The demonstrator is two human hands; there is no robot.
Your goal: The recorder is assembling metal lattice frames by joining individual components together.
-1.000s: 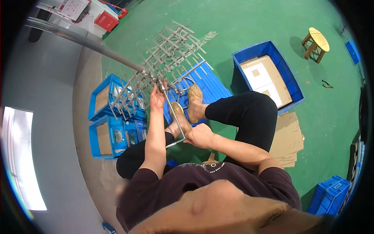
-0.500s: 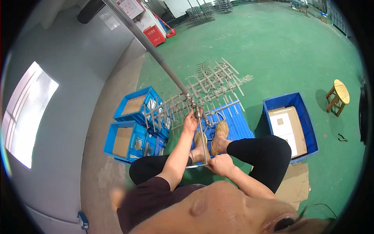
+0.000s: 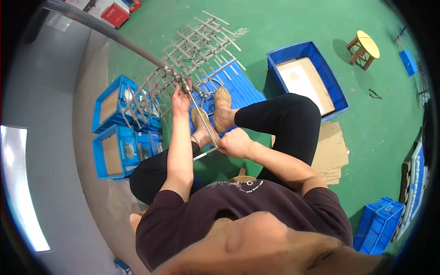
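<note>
A long, slim metal T-handle wrench [image 3: 200, 118] slants from a clamp joint down to my knees. My right hand [image 3: 235, 143] is closed on the near end, where its crossbar sticks out to the left. My left hand [image 3: 181, 101] curls its fingers around the far end, right at the joint; what the fingertips cover is hidden. The joint sits on a thick grey metal pole [image 3: 110, 33] that comes in from the upper left. Around and beyond it spreads a metal rack [image 3: 195, 43] with many short bars.
My feet rest on a blue plastic pallet [image 3: 236, 82]. Stacked blue bins [image 3: 120, 151] stand at left. To the right are a blue tub [image 3: 332, 89] with cardboard, flat cardboard [image 3: 334, 151], a yellow-topped stool [image 3: 368, 43], pliers [image 3: 375, 94] and a blue crate [image 3: 378, 224].
The whole view has shifted, so the scene sits farther up and left. Both hands keep their places on the wrench, whose crossbar looks slightly turned.
</note>
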